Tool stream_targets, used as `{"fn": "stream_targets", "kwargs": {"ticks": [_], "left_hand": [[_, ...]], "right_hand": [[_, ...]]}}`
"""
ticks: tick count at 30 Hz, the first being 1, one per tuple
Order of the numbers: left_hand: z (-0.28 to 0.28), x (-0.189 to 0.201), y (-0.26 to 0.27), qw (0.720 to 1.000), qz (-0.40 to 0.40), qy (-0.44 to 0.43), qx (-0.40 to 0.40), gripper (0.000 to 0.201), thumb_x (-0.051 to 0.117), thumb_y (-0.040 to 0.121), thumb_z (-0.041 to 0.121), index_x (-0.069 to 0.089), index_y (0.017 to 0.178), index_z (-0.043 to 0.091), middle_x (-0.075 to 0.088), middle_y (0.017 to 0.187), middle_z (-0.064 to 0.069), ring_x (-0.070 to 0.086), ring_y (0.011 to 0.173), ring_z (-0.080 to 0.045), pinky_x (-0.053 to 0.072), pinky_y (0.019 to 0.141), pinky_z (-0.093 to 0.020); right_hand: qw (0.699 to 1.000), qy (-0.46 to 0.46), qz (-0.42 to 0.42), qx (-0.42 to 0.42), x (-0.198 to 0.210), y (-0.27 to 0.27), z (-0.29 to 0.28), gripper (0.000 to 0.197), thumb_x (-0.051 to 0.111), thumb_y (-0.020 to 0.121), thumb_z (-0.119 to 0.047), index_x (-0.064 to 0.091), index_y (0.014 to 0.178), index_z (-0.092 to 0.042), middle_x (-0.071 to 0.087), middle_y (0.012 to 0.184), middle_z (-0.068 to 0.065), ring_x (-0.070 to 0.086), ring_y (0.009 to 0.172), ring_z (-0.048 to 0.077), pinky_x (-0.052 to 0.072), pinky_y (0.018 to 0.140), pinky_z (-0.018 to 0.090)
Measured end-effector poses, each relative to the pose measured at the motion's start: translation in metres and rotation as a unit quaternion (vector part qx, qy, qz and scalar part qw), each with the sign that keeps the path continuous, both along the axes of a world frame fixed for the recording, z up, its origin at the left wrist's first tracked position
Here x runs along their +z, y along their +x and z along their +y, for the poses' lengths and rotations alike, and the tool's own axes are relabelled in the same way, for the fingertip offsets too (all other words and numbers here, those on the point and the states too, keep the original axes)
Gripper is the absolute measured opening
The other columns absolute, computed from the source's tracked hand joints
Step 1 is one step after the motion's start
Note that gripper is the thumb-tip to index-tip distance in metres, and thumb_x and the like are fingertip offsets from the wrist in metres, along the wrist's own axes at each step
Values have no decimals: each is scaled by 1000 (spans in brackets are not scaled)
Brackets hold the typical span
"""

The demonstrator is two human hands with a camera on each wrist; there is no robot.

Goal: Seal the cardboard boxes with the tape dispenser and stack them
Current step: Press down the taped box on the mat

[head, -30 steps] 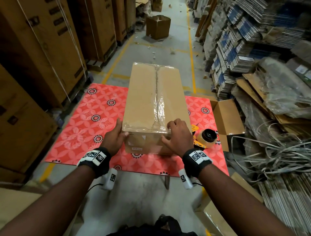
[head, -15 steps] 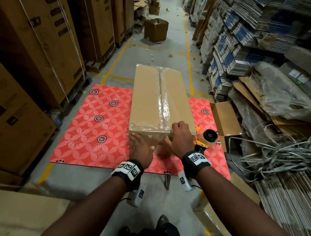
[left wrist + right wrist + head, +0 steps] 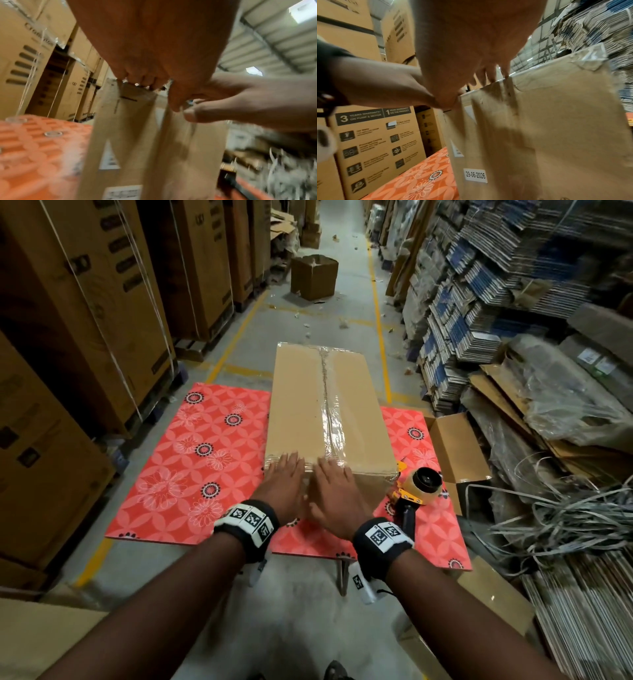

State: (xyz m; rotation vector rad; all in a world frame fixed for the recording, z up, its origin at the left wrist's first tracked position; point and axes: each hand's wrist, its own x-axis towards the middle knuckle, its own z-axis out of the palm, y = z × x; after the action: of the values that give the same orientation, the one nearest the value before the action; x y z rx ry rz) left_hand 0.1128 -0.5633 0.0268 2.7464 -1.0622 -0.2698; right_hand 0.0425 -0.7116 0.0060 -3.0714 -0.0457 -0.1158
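Note:
A long cardboard box (image 3: 298, 405) lies on the red floral table (image 3: 191, 474), with clear tape (image 3: 329, 412) running down its top seam and over the near edge. My left hand (image 3: 286, 474) and right hand (image 3: 334, 481) lie side by side, flat against the box's near end, fingers straight and reaching the top edge. The left wrist view shows the left fingers (image 3: 140, 81) at that edge of the box (image 3: 137, 148). In the right wrist view the right fingers (image 3: 488, 75) press the taped end of the box (image 3: 539, 135). The yellow tape dispenser (image 3: 419, 486) rests on the table, right of the box.
An open carton (image 3: 452, 446) stands off the table's right edge. Tall strapped cartons (image 3: 85, 320) wall the left side. Bundles of flat cardboard (image 3: 479, 302) and a tangle of strapping (image 3: 565, 518) fill the right. A lone box (image 3: 313, 277) sits in the aisle beyond.
My left hand came off the box's left corner and moved right to lie beside the right hand. Both hands flattened, fingers sliding up to the taped near edge.

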Motion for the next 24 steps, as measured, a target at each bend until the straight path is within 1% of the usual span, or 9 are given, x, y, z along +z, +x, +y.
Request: {"fn": "stream_targets", "kwargs": {"ticks": [1,3,5,8,10,14,17,21,24], "left_hand": [[2,-2,4,1000,-13,16,-17,68,37,101,30,-1,154,11,-5,162,-11,-2,149,-27,3,122,-41],[9,-7,8,998,-38,30,-31,75,43,98,29,-5,154,14,-7,162,-8,-2,150,-25,2,121,-39],[18,-10,10,998,-41,30,-21,77,45,98,27,-6,154,15,-8,161,-7,-1,150,-24,2,121,-38],[20,-9,8,999,-42,27,18,73,43,98,26,-3,154,13,-5,162,-11,0,149,-26,2,121,-40],[9,-9,4,998,-52,20,40,71,43,98,28,2,154,9,-1,162,-14,2,149,-28,1,121,-40],[-35,-11,-10,998,-49,18,-34,73,45,96,28,3,154,11,0,162,-11,1,150,-25,0,121,-40],[-48,-12,-9,996,-59,24,-58,72,44,97,27,4,155,14,2,162,-8,3,150,-22,-1,120,-37],[-18,-16,1,998,-60,-1,-14,71,44,96,22,5,155,15,0,162,-6,4,150,-23,-2,118,-34],[1,-16,8,997,-62,2,49,72,46,95,22,6,154,11,0,162,-12,4,149,-28,3,121,-36]], "right_hand": [[999,-27,27,11,-2,-2,-2,85,49,92,-46,14,156,-2,13,164,19,12,152,34,15,122,55],[998,-51,40,16,-5,-9,-16,88,45,94,-49,2,158,-6,-1,166,14,-1,154,29,9,123,54],[999,-33,29,-16,-4,-20,-42,87,45,96,-50,1,158,-8,0,166,12,2,154,27,10,123,54],[995,-31,20,-95,-1,-38,-88,82,47,96,-48,13,158,-6,8,166,15,10,153,31,13,121,57],[991,-25,29,-125,1,-41,-97,82,49,96,-47,14,157,-4,8,165,16,8,153,32,11,120,60],[997,16,48,-51,7,-24,-58,86,48,95,-45,5,158,-5,-4,166,14,-1,153,31,3,121,60],[997,-17,65,-27,1,-22,-53,89,46,94,-42,-4,157,-6,-9,166,14,-6,153,30,0,122,57],[995,-32,54,-80,-1,-44,-94,91,54,91,-43,3,158,-5,-4,166,16,0,153,32,3,122,57],[992,-20,52,-111,5,-48,-103,88,54,92,-38,7,157,-2,-2,165,19,0,153,34,3,120,60]]}}
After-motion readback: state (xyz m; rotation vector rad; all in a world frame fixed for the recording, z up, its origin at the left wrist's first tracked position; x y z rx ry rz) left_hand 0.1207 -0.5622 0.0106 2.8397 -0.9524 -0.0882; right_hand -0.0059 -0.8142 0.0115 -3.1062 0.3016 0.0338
